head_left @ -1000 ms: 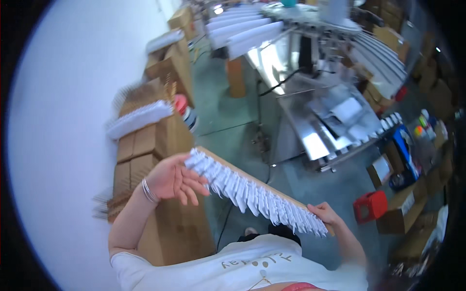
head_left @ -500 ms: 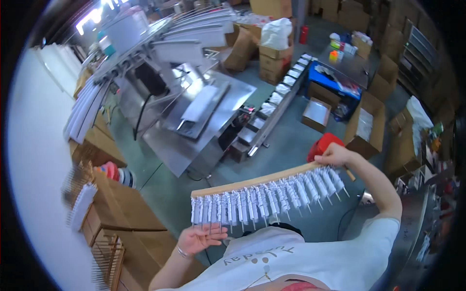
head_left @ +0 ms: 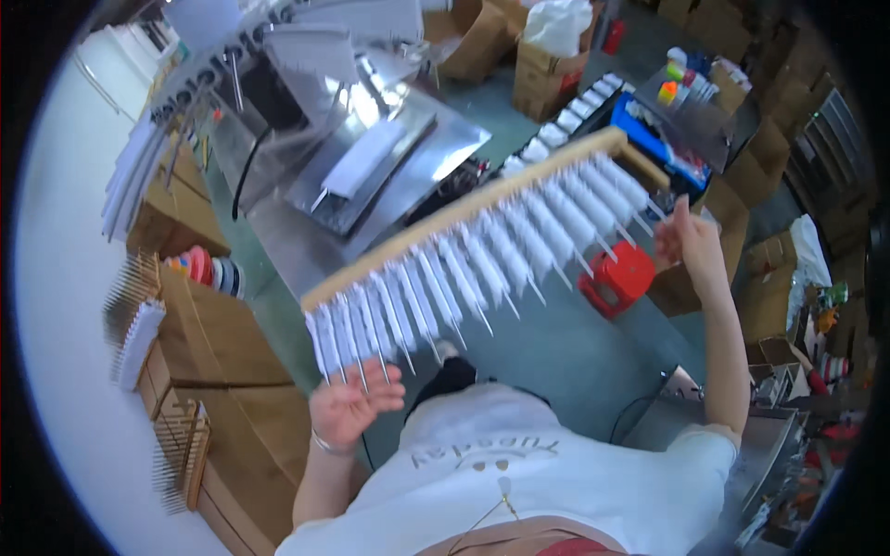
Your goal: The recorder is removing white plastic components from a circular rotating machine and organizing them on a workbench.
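A long wooden rack (head_left: 445, 230) is held in the air in front of me, its right end raised higher than its left. From its bar a row of metal pins slants down, each sleeved in a fluffy white roll (head_left: 519, 243), with the bare tips sticking out. At the lower left end, my left hand (head_left: 350, 406) has its fingers curled around the pin tips. My right hand (head_left: 688, 243) is at the other end, thumb up, fingers closed by the last pin and the rack's wooden end piece (head_left: 646, 165); motion blur softens the exact grip.
A steel machine table (head_left: 306, 269) with a white roll on a plate stands ahead left. Beyond the rack runs a line of white pieces (head_left: 575, 113). A red container (head_left: 616, 278) is on the floor. More pin racks (head_left: 190, 454) stand left, by cardboard boxes (head_left: 232, 334).
The rack has risen and tilted, its right end swinging up and away. My right hand has shifted from the wooden bar to the pin end; my left hand has moved up with the rack.
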`<act>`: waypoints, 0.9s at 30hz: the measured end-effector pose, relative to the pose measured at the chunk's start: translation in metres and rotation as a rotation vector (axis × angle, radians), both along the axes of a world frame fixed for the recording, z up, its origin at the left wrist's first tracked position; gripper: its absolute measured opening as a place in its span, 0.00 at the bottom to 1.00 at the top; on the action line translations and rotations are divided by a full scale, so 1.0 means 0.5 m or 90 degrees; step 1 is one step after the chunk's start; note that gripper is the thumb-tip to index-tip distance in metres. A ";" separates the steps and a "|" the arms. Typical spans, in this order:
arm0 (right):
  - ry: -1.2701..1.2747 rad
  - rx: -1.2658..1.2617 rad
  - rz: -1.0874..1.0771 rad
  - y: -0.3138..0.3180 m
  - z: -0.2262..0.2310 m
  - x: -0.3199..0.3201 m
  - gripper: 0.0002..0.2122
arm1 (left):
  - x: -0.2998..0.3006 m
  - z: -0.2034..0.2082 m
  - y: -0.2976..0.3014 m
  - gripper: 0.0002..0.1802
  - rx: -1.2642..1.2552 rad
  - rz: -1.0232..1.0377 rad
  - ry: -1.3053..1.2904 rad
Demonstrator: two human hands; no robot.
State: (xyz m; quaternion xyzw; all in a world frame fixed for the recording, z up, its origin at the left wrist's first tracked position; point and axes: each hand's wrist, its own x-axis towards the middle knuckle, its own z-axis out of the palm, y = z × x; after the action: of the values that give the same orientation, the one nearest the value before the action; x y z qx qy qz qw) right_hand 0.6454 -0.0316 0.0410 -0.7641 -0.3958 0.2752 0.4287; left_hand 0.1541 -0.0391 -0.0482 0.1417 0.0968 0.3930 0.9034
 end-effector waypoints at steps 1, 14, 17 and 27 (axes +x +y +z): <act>0.122 0.014 0.017 0.028 0.005 -0.025 0.31 | -0.008 0.001 0.023 0.30 0.029 0.005 -0.003; 0.407 -0.004 0.076 0.316 0.017 -0.220 0.23 | -0.172 0.098 0.208 0.27 0.034 0.004 0.102; 0.419 0.049 0.071 0.422 0.019 -0.262 0.21 | -0.195 0.096 0.266 0.34 -0.058 0.000 0.104; 0.480 0.026 0.136 0.629 0.016 -0.251 0.23 | -0.144 0.124 0.346 0.25 0.082 0.247 0.326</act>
State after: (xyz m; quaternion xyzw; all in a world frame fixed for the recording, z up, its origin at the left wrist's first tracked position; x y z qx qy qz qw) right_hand 0.5197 0.2828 0.0491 -0.5552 -0.2932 0.5720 0.5278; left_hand 0.0824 0.1339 0.0138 0.2718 0.3213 0.5144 0.7472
